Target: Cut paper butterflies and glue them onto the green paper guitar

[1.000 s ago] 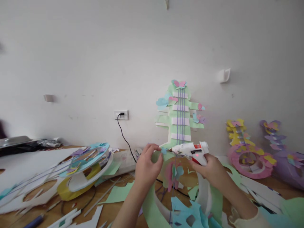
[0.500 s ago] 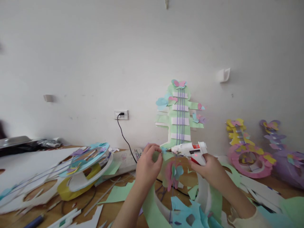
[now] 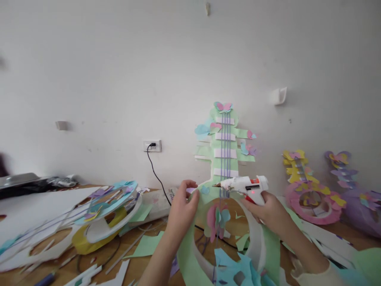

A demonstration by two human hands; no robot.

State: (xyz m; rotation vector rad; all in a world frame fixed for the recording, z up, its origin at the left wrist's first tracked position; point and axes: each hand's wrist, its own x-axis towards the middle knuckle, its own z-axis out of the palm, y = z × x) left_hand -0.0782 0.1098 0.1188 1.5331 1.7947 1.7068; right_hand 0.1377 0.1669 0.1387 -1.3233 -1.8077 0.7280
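Observation:
A pale green paper guitar (image 3: 225,163) stands upright against the wall, with white bars, purple strings and paper butterflies on its neck. My left hand (image 3: 182,212) grips the upper left edge of its body, thumb in front and fingers partly hidden; a bit of purple paper shows by the fingers. Beside the thumb, a small light blue paper piece (image 3: 205,190) lies on the green surface. My right hand (image 3: 269,210) is closed around a white hot glue gun (image 3: 248,186). Its metal nozzle points left, a little right of the blue piece. Pink and blue paper petals (image 3: 218,220) sit at the round hole.
Paper guitars in yellow and pink (image 3: 312,202) and purple (image 3: 361,206) lean at right. A blue and yellow paper guitar (image 3: 110,214) lies at left among paper scraps (image 3: 148,243). A black cable (image 3: 154,171) hangs from the wall socket (image 3: 152,145). Cut blue paper (image 3: 232,268) lies in front.
The glue gun has moved right, its nozzle away from the small blue piece. My left hand has shifted left off that piece, leaving it on the green paper.

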